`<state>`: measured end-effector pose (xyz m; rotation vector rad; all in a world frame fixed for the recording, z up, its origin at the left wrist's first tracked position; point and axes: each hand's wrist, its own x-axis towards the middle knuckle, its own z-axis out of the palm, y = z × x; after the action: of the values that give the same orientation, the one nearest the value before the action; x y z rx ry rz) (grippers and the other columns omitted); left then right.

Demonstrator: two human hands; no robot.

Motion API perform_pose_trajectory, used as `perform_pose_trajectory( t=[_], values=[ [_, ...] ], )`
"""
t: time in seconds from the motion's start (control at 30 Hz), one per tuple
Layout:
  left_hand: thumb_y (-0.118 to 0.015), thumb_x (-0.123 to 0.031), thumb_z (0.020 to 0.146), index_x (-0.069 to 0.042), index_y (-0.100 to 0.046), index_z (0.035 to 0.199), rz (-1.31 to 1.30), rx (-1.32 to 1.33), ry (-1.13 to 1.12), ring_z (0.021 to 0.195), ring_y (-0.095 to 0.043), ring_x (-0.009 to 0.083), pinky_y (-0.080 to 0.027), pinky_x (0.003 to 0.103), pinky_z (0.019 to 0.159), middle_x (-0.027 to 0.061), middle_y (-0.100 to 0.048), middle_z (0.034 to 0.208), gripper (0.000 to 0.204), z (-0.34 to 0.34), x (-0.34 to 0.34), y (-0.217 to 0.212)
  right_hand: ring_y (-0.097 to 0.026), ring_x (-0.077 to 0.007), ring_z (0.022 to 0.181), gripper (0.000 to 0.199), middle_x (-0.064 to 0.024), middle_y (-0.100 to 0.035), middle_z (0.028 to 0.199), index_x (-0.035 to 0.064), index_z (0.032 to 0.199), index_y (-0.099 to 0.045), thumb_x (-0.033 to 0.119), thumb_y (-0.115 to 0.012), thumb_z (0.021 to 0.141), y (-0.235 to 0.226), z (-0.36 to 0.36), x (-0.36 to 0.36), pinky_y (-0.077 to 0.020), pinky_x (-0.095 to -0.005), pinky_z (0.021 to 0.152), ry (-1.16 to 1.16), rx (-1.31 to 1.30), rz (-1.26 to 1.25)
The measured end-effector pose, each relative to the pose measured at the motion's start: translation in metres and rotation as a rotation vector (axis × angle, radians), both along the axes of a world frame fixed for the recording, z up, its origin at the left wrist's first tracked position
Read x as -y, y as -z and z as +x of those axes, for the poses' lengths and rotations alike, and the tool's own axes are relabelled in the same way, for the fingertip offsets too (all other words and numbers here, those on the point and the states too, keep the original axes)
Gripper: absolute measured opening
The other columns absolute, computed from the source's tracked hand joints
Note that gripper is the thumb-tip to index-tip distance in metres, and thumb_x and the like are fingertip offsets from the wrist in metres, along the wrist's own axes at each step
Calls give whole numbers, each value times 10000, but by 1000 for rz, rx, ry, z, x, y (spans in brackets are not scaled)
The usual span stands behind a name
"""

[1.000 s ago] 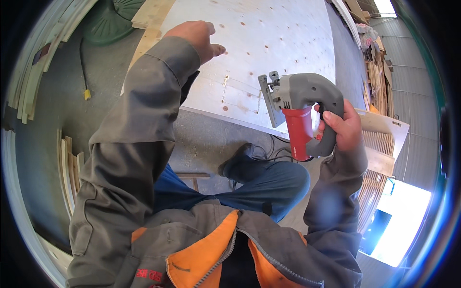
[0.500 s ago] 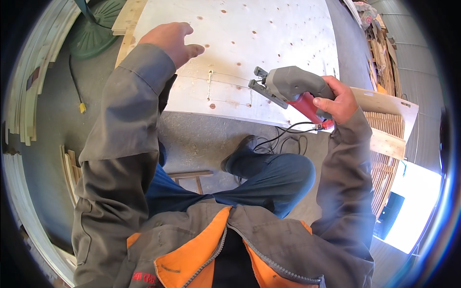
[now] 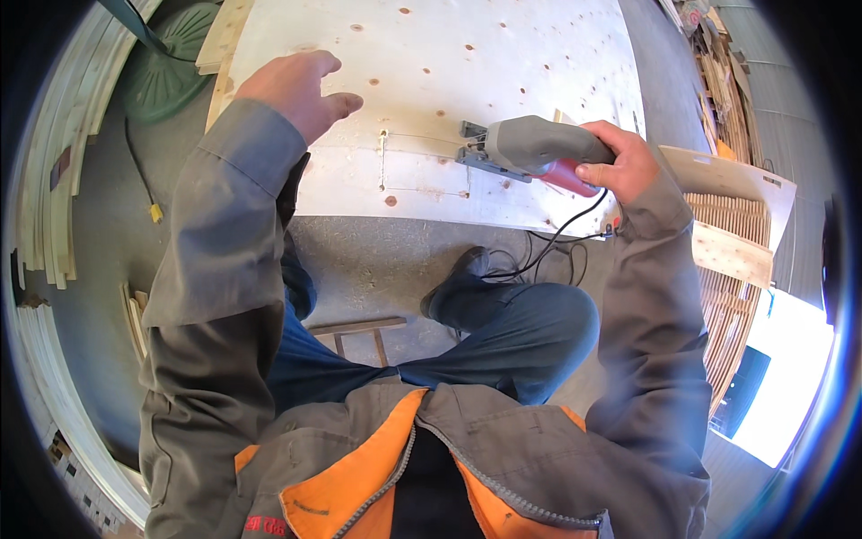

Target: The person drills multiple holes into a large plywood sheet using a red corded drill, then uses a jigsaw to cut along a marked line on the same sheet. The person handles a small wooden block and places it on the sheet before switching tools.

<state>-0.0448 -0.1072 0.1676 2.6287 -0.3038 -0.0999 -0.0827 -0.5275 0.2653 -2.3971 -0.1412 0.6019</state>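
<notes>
My right hand [image 3: 621, 163] grips the rear of a grey and red jigsaw [image 3: 542, 146] by its handle. The saw's metal shoe points left, close over the pale plywood sheet [image 3: 431, 63]; whether it touches the wood I cannot tell. On the sheet, near its front edge, pencil lines and a cut slot [image 3: 382, 162] form part of a rectangle, just left of the saw. My left hand [image 3: 296, 92] is over the sheet's left part, thumb and fingers apart, with nothing in it. A black cord [image 3: 575, 222] hangs from the saw's rear.
Below the sheet's front edge, cord loops lie on the concrete floor by my foot. A small wooden frame [image 3: 359, 327] stands between my legs. A box of wooden slats [image 3: 727, 216] is on the right, stacked boards [image 3: 63, 171] on the left, beside a green round base [image 3: 171, 72].
The jigsaw has turned more level and come slightly left in my right hand. My left hand has shifted a little left, still open.
</notes>
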Motion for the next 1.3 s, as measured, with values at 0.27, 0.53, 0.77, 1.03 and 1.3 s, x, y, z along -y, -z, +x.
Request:
perform_pose_trajectory(
  t=[0.27,0.53,0.77,1.03,1.3],
  values=[
    [-794,-409,871,-34,-665,1321,32,29,34,1079,-700,343,-556,430,917,186,-712,1251,599,-7,11,-5,-610,-125,972,461,-34,-684,1019,-2,1205,-648,48,-762,761,11,21,5,-499,-318,902,-53,-83,-15],
    [-792,-303,898,10,-709,1202,6,27,276,1029,-722,327,-581,398,904,195,-730,1186,444,-46,46,-1,-641,-219,840,411,-100,-709,876,20,1049,-683,157,-852,700,36,25,-2,-503,-372,794,-183,84,-239],
    [-753,-263,896,4,-680,1215,-20,29,604,1111,-678,344,-573,429,943,189,-702,1206,423,-109,132,31,-707,-300,918,505,-153,-757,967,35,1068,-748,313,-896,674,36,29,0,-530,-403,866,-201,112,-270],
    [-719,-418,910,17,-415,1529,90,45,591,1537,-296,330,-287,508,1235,191,-337,1638,815,-134,196,68,-690,-286,840,526,-154,-746,889,14,1004,-750,376,-914,659,39,29,3,-528,-403,806,-237,133,-184],
    [-671,-475,930,33,-348,1560,171,-20,502,1564,-243,329,-228,526,1261,190,-295,1661,871,-125,220,88,-656,-272,766,526,-146,-717,814,2,975,-739,405,-912,685,43,26,6,-508,-398,746,-260,192,-194]
  ],
)
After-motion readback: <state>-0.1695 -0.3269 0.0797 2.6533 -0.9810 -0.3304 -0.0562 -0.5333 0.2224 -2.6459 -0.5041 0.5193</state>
